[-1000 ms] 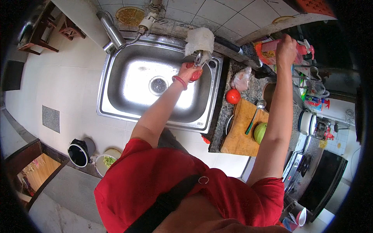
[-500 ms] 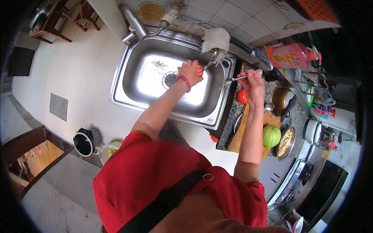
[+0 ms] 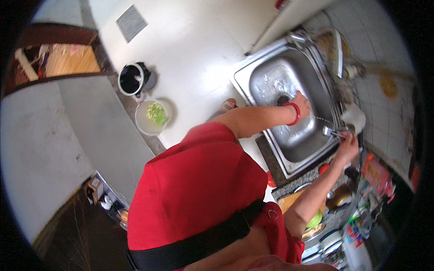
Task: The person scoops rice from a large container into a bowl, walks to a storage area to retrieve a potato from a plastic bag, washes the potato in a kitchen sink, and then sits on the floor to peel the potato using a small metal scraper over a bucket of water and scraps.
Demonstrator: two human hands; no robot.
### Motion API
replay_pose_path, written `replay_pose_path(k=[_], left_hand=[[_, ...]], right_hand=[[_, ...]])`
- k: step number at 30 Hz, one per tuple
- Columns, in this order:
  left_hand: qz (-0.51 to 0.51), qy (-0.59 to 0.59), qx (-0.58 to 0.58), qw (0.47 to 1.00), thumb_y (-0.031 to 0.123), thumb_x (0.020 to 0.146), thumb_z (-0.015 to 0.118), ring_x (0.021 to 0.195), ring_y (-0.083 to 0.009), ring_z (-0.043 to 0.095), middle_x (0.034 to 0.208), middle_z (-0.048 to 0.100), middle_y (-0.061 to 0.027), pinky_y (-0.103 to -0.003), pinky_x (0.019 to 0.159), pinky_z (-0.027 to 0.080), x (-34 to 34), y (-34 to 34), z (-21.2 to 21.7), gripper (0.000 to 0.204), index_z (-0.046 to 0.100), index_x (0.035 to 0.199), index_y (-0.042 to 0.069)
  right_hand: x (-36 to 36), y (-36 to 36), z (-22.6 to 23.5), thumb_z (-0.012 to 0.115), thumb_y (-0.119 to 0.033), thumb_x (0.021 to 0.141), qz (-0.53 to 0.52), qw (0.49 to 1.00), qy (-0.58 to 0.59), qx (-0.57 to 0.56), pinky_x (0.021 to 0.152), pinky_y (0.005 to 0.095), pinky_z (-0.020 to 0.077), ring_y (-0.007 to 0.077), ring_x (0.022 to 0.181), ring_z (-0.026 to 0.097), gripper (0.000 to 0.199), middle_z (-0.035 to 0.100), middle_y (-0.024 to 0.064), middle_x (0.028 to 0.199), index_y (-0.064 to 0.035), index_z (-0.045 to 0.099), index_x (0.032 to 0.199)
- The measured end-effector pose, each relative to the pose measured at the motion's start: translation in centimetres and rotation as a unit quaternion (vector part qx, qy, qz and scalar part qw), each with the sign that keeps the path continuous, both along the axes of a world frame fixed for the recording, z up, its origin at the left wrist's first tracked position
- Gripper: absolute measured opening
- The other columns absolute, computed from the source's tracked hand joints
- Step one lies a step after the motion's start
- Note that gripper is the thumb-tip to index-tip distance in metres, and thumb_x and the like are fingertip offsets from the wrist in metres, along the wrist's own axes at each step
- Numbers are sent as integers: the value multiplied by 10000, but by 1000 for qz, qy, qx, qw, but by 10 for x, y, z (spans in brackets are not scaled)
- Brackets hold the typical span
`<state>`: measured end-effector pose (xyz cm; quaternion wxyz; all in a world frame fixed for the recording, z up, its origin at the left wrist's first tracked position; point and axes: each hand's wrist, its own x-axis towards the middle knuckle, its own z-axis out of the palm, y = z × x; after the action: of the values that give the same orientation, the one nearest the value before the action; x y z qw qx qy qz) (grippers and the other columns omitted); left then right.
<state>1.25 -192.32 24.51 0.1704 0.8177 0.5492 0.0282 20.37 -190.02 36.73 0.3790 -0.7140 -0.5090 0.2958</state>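
Observation:
A steel sink (image 3: 271, 74) lies at the upper right. My left hand (image 3: 302, 101), with a red band on the wrist, reaches over the basin near the drain (image 3: 283, 98), beside a thin stream of water; its fingers are too small to read. My right hand (image 3: 348, 147) grips a metal spoon (image 3: 329, 132) at the sink's right rim, its end in the water stream. The tap's spout (image 3: 353, 118), wrapped in white cloth, stands just above the spoon.
On the floor stand a black bin (image 3: 134, 77) and a white bowl (image 3: 143, 128) of green scraps. The counter right of the sink holds a red tomato (image 3: 323, 168), a wooden cutting board (image 3: 291, 199), a green vegetable (image 3: 315, 219), a metal bowl (image 3: 340, 197) and an orange packet (image 3: 374, 174).
The view has swung round a lot. My right hand came down from the counter shelf with the spoon to the tap's water. My left hand stays over the sink basin.

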Motion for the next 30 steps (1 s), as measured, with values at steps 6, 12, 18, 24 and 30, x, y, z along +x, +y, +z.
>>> replay_pose_path(k=[6, 12, 18, 24, 30], left_hand=[[6, -328, -189, 925, 379, 594, 631, 815, -327, 586, 906, 602, -162, -420, 714, 471, -56, 5, 75, 507, 576, 992, 70], [228, -154, 98, 956, 290, 583, 669, 939, -336, 494, 1031, 529, -161, -416, 731, 449, -45, 1, 16, 467, 569, 972, 53], [375, -520, -43, 766, 327, 553, 718, 869, -270, 558, 961, 562, -159, -375, 770, 458, -92, -63, 37, 546, 555, 1002, 62], [467, -817, -104, 322, 363, 646, 674, 823, -210, 567, 948, 572, -66, -367, 542, 496, -175, -185, 18, 451, 549, 1021, 146], [635, -750, -16, 184, 493, 642, 636, 802, -180, 537, 964, 538, -18, -368, 612, 475, -245, -342, -55, 515, 517, 1087, 263]], right_hand=[[37, -37, -24, 514, -151, 858, 66, 920, 381, -68, 527, 178, 417, 94, 688, 511, 254, 551, 29, 843, 4, 492, 1058], [50, -67, -93, 464, -60, 852, -29, 962, 196, -186, 574, 230, 490, 151, 681, 551, 190, 551, 84, 831, -17, 483, 1036], [23, -60, -103, 512, 46, 798, 35, 920, 322, -222, 637, 241, 520, 191, 791, 578, 411, 555, 115, 891, -36, 368, 1173], [-1, -38, -149, 536, -76, 832, 140, 739, 561, -344, 649, 216, 485, 132, 759, 561, 169, 584, 82, 890, -2, 538, 984], [-106, -90, -138, 557, -161, 831, 286, 700, 541, -367, 576, 239, 440, 119, 672, 529, 184, 590, 44, 853, -64, 546, 986]])
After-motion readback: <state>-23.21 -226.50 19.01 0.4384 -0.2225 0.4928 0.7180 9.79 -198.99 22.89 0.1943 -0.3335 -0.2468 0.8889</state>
